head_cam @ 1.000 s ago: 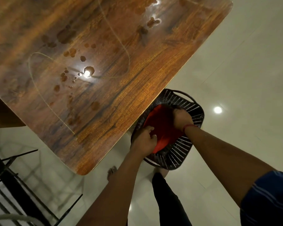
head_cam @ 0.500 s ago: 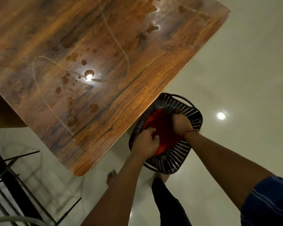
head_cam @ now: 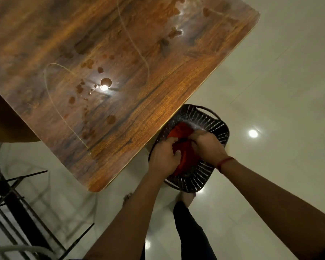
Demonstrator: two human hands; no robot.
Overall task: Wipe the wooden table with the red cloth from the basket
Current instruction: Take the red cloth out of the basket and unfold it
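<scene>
A red cloth (head_cam: 182, 131) lies bunched inside a dark slotted basket (head_cam: 215, 129) on the floor beside the table's near right edge. My left hand (head_cam: 162, 158) grips the cloth's near side with curled fingers. My right hand (head_cam: 207, 145), a red thread on its wrist, grips the cloth from the right. The two hands are close together above the basket's middle. The wooden table (head_cam: 158, 94) fills the upper left, with several dark wet spots (head_cam: 106, 81) and thin pale streaks on its top.
Glossy pale floor tiles (head_cam: 280, 81) spread to the right with lamp reflections. A black metal frame (head_cam: 17, 203) stands at the lower left. My dark-trousered leg (head_cam: 191, 231) and bare feet are below the basket.
Both hands have drawn closer together and gathered the flat red cloth into a bunch, lifting it slightly in the basket. The view shifted a little.
</scene>
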